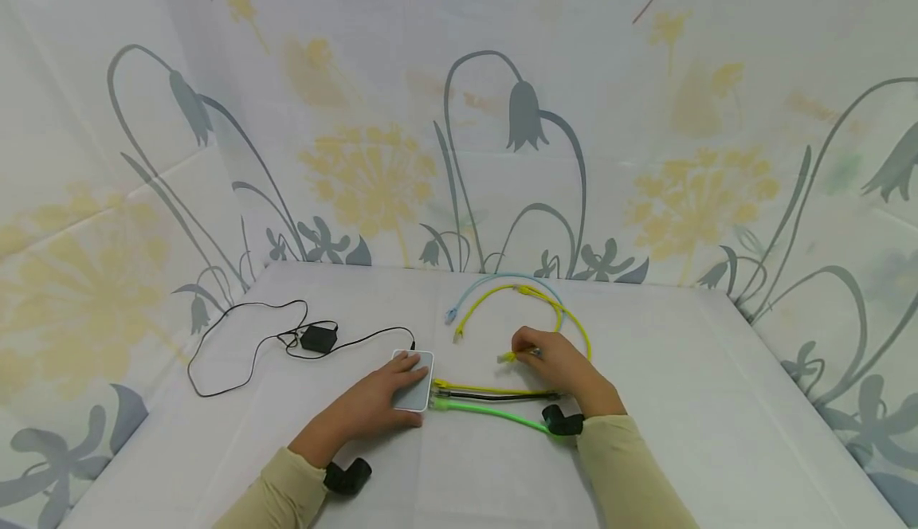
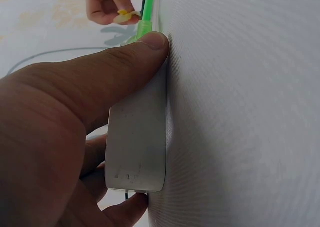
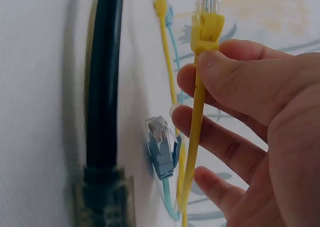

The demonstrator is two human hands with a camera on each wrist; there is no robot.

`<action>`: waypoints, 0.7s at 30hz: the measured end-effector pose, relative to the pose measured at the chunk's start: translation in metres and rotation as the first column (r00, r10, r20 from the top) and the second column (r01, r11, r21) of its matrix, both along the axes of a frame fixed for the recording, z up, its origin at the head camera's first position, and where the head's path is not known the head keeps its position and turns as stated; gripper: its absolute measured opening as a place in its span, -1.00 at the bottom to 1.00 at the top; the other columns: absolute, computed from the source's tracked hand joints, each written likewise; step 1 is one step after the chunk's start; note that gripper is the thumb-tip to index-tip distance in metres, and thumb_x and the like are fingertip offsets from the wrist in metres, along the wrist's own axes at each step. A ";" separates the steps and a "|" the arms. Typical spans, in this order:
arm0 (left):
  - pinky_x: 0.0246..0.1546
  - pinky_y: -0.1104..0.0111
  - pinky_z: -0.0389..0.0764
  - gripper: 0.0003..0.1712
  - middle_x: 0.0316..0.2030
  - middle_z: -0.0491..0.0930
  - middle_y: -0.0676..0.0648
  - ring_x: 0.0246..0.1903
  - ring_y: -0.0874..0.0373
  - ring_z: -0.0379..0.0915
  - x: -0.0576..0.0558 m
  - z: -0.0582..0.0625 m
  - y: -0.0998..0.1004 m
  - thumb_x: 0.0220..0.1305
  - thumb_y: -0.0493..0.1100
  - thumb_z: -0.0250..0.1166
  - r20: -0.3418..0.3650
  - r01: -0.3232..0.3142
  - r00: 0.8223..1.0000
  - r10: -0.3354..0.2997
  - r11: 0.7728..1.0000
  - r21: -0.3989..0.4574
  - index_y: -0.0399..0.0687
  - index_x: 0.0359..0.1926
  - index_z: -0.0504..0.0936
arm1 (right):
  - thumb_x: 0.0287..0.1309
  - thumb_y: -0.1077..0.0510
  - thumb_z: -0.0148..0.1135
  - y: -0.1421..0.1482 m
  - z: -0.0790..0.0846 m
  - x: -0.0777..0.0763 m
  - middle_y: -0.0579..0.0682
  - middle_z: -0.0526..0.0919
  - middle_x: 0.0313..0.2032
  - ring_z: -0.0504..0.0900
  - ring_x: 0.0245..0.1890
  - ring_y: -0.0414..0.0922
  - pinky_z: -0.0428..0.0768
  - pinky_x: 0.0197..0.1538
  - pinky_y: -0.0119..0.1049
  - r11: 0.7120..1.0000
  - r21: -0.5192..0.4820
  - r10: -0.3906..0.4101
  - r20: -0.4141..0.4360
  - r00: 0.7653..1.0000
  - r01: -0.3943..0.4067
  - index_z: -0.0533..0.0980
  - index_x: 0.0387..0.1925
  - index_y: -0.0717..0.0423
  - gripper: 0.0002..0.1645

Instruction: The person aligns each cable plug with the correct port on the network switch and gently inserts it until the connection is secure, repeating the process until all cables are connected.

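My left hand (image 1: 373, 403) holds a small white network box (image 1: 421, 389) flat on the table, its thumb along the near side and fingers across the top and far side. Plugged into the box's right side are a yellow cable (image 1: 488, 389), a black cable (image 1: 480, 397) and a green cable (image 1: 491, 412). To the right of the box, my right hand (image 1: 562, 366) pinches a yellow network cable (image 3: 198, 97) between thumb and index finger, just behind its clear plug (image 3: 207, 1). The plug points left, raised off the table. A blue plug (image 3: 161, 149) lies close by.
Beyond my right hand, another yellow cable end (image 1: 469, 310) and a light blue cable (image 1: 495, 276) curve over the white table. On the left lies a black power adapter (image 1: 319, 339) with a looped cord (image 1: 247, 385), its thin lead running to the box. A flower-patterned cloth (image 1: 488, 154) rises behind.
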State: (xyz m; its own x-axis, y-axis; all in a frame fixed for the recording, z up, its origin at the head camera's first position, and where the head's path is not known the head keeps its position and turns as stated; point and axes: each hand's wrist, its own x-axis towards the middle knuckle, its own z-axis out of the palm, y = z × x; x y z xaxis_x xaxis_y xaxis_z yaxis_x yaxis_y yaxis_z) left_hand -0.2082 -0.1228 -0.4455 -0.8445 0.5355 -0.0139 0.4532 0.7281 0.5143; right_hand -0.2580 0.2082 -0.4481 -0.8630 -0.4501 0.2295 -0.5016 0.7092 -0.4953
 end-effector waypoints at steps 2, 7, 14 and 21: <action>0.36 -0.08 0.20 -0.13 0.48 0.13 -0.12 0.50 -0.13 -0.07 0.000 0.000 0.000 0.10 0.10 0.43 -0.001 0.001 1.000 -0.001 1.000 0.002 -0.02 0.40 0.34 | 0.24 0.22 0.23 -0.002 0.000 0.000 -0.18 0.67 -0.23 0.66 -0.10 -0.13 0.58 -0.01 -0.18 1.000 -0.003 0.008 -0.010 1.000 -0.008 0.51 -0.27 -0.09 -0.88; 0.37 -0.06 0.19 -0.12 0.48 0.12 -0.09 0.50 -0.11 -0.08 0.000 0.000 0.000 0.10 0.11 0.43 0.003 -0.006 1.000 0.006 1.000 -0.009 0.01 0.40 0.33 | 0.24 0.25 0.22 -0.005 -0.001 0.000 -0.18 0.67 -0.20 0.66 -0.09 -0.13 0.59 0.01 -0.18 1.000 -0.004 0.018 -0.023 1.000 -0.018 0.55 -0.25 -0.09 -0.86; 0.37 -0.06 0.19 -0.12 0.49 0.11 -0.07 0.51 -0.10 -0.11 -0.001 -0.001 0.000 0.10 0.11 0.43 0.011 -0.010 1.000 0.010 1.000 -0.014 0.04 0.41 0.32 | 0.26 0.19 0.22 -0.006 0.000 0.001 -0.21 0.68 -0.18 0.62 -0.17 -0.20 0.58 -0.05 -0.22 1.000 -0.004 0.009 -0.064 0.998 -0.010 0.61 -0.19 -0.13 -0.85; 0.38 -0.05 0.19 -0.13 0.49 0.11 -0.07 0.51 -0.10 -0.11 -0.002 -0.002 -0.001 0.10 0.11 0.43 0.003 -0.006 1.000 0.006 1.000 -0.009 0.04 0.41 0.32 | 0.26 0.15 0.23 -0.010 0.003 0.004 -0.27 0.68 -0.20 0.60 -0.15 -0.24 0.57 -0.04 -0.24 1.000 -0.009 0.019 -0.031 0.999 -0.019 0.65 -0.16 -0.19 -0.81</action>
